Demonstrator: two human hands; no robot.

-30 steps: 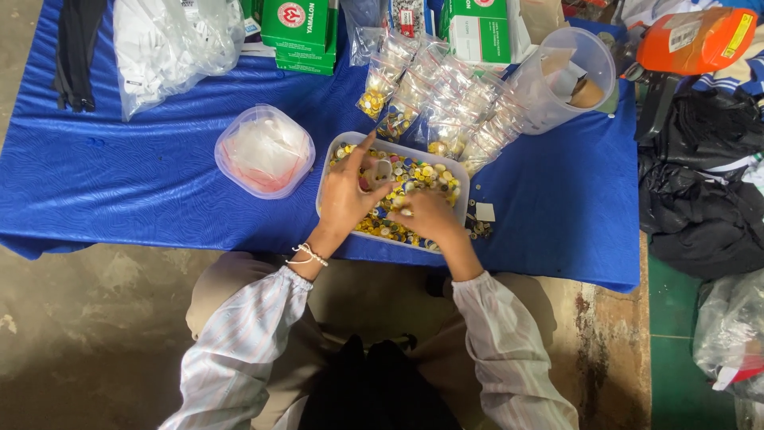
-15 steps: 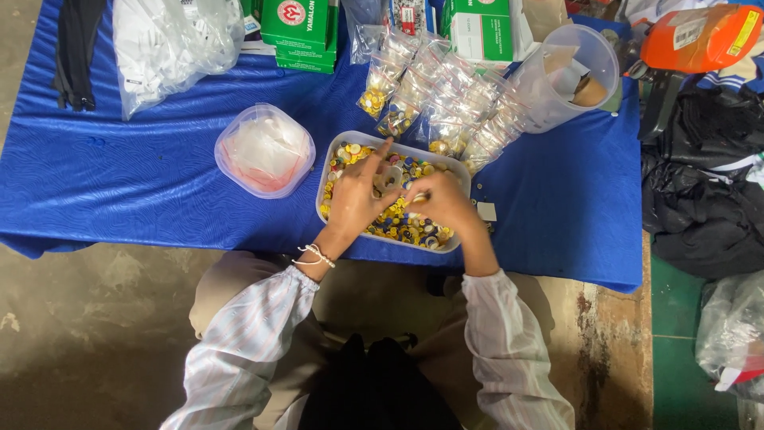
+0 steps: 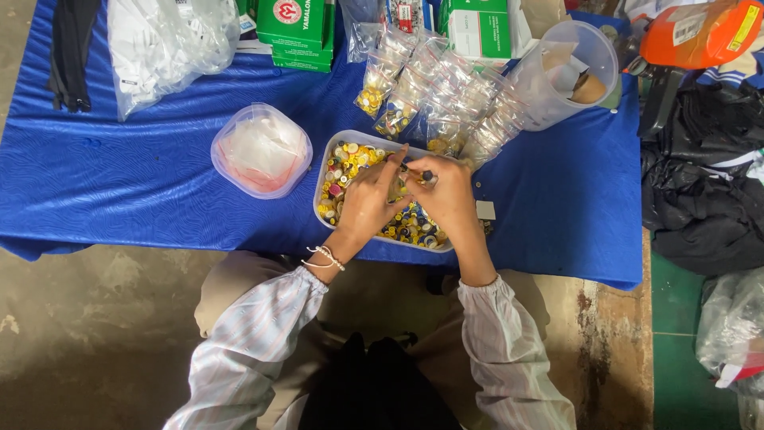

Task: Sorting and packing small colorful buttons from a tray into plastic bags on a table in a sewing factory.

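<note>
A lidded tub (image 3: 261,151) sits on the blue surface (image 3: 143,191), left of the tray (image 3: 334,151) of small caps. Over the tray, the left hand (image 3: 368,203) and right hand (image 3: 447,197) meet, fingers pinching one small part (image 3: 419,174). Filled bags (image 3: 430,91) lie beyond.

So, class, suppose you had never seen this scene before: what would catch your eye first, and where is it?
The bright blue tablecloth fills the upper half of the view. At its middle stands a clear rectangular tray full of small yellow and mixed-colour caps, with the left hand and right hand meeting over it, fingertips pinching a small piece. Behind the tray lies a heap of small clear bags of similar pieces, and to its left a round lidded tub.
</note>
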